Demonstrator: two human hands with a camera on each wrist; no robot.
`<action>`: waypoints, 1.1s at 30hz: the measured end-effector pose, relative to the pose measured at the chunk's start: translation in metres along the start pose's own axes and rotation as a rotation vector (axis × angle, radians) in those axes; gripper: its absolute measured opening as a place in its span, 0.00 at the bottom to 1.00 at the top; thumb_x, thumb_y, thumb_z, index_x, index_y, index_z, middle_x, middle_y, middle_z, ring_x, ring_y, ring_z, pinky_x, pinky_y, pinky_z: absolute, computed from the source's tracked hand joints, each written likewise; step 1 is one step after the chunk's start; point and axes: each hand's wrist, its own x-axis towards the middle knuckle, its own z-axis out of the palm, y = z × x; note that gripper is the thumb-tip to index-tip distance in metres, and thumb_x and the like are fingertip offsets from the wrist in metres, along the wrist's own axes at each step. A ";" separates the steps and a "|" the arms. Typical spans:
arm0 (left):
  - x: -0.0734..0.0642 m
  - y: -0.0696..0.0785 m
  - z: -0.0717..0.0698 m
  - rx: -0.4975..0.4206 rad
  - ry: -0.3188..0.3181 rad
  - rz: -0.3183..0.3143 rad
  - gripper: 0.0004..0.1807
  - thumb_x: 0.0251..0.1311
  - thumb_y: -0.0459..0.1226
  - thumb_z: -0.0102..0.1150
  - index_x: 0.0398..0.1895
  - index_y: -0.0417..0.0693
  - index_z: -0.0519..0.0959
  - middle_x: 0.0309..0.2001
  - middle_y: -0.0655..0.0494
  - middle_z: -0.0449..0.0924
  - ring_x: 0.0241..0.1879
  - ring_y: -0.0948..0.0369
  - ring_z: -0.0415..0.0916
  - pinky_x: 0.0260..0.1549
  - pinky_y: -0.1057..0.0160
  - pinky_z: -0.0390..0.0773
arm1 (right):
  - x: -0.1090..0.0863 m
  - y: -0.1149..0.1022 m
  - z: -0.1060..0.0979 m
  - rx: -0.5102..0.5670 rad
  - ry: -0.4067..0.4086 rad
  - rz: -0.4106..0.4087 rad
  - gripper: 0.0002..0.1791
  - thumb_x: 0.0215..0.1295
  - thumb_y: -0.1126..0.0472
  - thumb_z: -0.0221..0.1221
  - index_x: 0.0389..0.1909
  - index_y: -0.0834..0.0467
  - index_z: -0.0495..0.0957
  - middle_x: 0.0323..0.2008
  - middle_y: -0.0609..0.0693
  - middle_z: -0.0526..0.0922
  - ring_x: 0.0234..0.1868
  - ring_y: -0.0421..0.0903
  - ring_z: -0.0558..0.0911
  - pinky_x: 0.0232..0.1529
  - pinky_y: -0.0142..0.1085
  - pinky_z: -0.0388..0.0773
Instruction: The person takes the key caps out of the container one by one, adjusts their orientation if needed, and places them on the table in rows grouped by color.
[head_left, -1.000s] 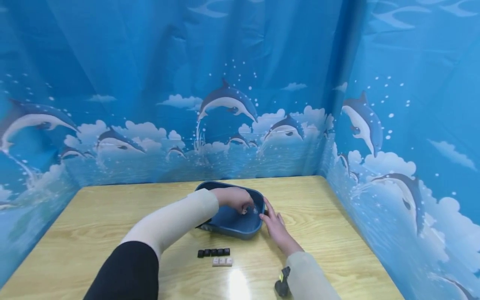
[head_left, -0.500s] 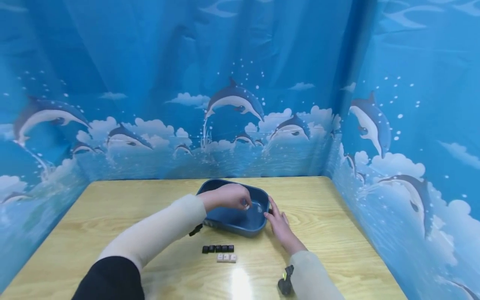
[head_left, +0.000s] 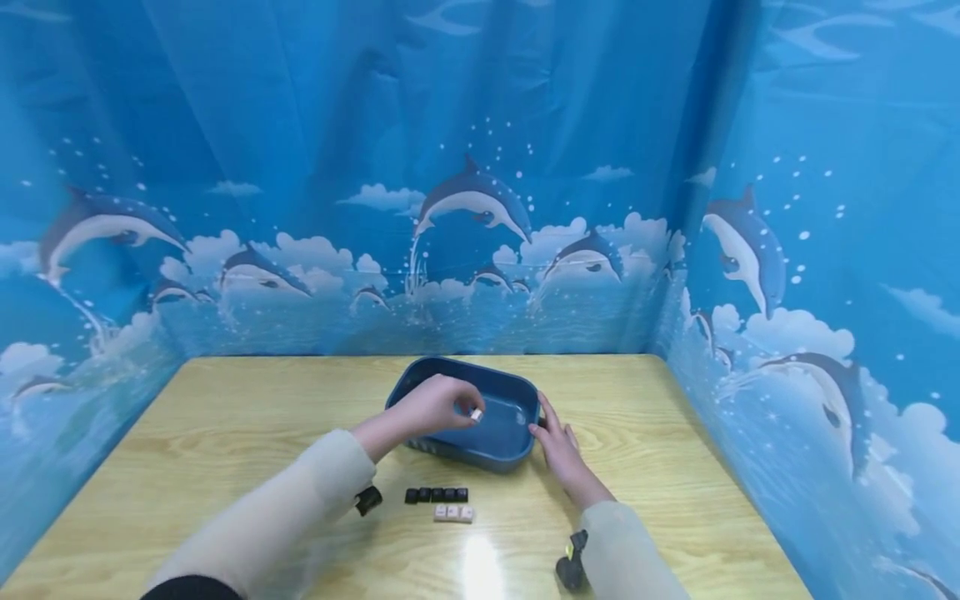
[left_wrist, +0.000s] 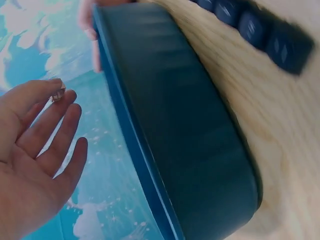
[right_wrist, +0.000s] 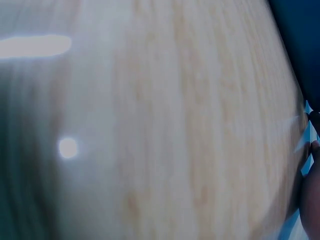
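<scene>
My left hand pinches a small white keycap between thumb and fingertips, over the blue plastic basin. In the left wrist view this keycap sits at the fingertips, with the other fingers spread out beyond the basin's tall side. My right hand rests against the basin's right end, its fingers fairly straight and touching the rim. Only a dark sliver of that hand shows at the right edge of the right wrist view.
In front of the basin lie a row of several black keycaps and a shorter row of white keycaps on the wooden table. A dolphin-print curtain stands behind. A black wrist device hangs at the right sleeve.
My left hand has risen from deep in the basin and moved left and toward me, bringing the white keycap into clear view. The right hand stays at the rim.
</scene>
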 end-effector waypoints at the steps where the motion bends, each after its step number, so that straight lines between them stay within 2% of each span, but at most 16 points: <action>1: -0.004 0.000 0.000 -0.031 0.016 -0.013 0.08 0.59 0.36 0.67 0.41 0.57 0.84 0.37 0.68 0.81 0.36 0.70 0.77 0.36 0.67 0.78 | 0.000 0.000 0.000 -0.002 -0.001 -0.003 0.37 0.72 0.43 0.47 0.77 0.37 0.44 0.74 0.56 0.53 0.72 0.70 0.30 0.59 0.74 0.27; 6: -0.021 0.003 -0.001 -0.141 0.107 -0.041 0.10 0.57 0.35 0.69 0.41 0.57 0.85 0.38 0.68 0.81 0.39 0.67 0.77 0.39 0.63 0.79 | 0.000 -0.001 0.001 0.011 -0.005 0.002 0.37 0.72 0.43 0.47 0.77 0.35 0.43 0.74 0.55 0.55 0.72 0.69 0.29 0.58 0.74 0.26; 12: -0.040 0.008 0.002 -0.184 0.188 -0.017 0.12 0.55 0.33 0.70 0.42 0.54 0.85 0.37 0.67 0.81 0.40 0.62 0.78 0.41 0.61 0.79 | 0.000 -0.001 0.001 0.022 -0.015 0.006 0.36 0.73 0.43 0.47 0.77 0.34 0.42 0.72 0.56 0.60 0.72 0.67 0.28 0.58 0.73 0.24; 15: -0.050 0.008 0.004 -0.204 0.213 -0.027 0.11 0.55 0.32 0.70 0.42 0.53 0.86 0.37 0.66 0.82 0.39 0.62 0.78 0.41 0.61 0.80 | 0.000 -0.002 0.000 0.017 -0.020 0.010 0.36 0.73 0.44 0.46 0.77 0.34 0.42 0.72 0.56 0.60 0.72 0.67 0.28 0.58 0.74 0.24; 18: -0.059 0.005 0.006 -0.226 0.236 -0.070 0.11 0.55 0.32 0.70 0.41 0.53 0.85 0.37 0.65 0.82 0.38 0.63 0.79 0.40 0.61 0.80 | 0.000 -0.002 -0.001 0.010 -0.022 0.011 0.36 0.73 0.44 0.46 0.77 0.34 0.41 0.72 0.56 0.60 0.72 0.67 0.28 0.58 0.74 0.25; 25: -0.075 -0.004 0.012 -0.252 0.243 -0.233 0.10 0.53 0.31 0.70 0.40 0.47 0.86 0.35 0.61 0.83 0.35 0.64 0.79 0.36 0.63 0.80 | 0.001 0.000 -0.002 -0.008 -0.024 -0.001 0.37 0.73 0.43 0.46 0.77 0.36 0.42 0.72 0.59 0.59 0.72 0.69 0.29 0.58 0.74 0.26; 30: -0.086 -0.008 0.019 -0.212 0.248 -0.293 0.09 0.51 0.28 0.69 0.35 0.47 0.86 0.31 0.61 0.83 0.32 0.65 0.78 0.32 0.65 0.80 | 0.000 -0.001 -0.001 -0.017 -0.018 -0.021 0.36 0.73 0.45 0.46 0.78 0.38 0.42 0.74 0.56 0.54 0.72 0.69 0.29 0.60 0.73 0.26; 33: -0.092 -0.010 0.025 -0.169 0.245 -0.296 0.09 0.49 0.27 0.70 0.33 0.47 0.86 0.29 0.62 0.82 0.30 0.66 0.77 0.30 0.67 0.79 | 0.000 -0.002 -0.001 -0.035 -0.011 -0.046 0.36 0.74 0.46 0.45 0.78 0.40 0.43 0.76 0.55 0.49 0.72 0.71 0.30 0.60 0.73 0.27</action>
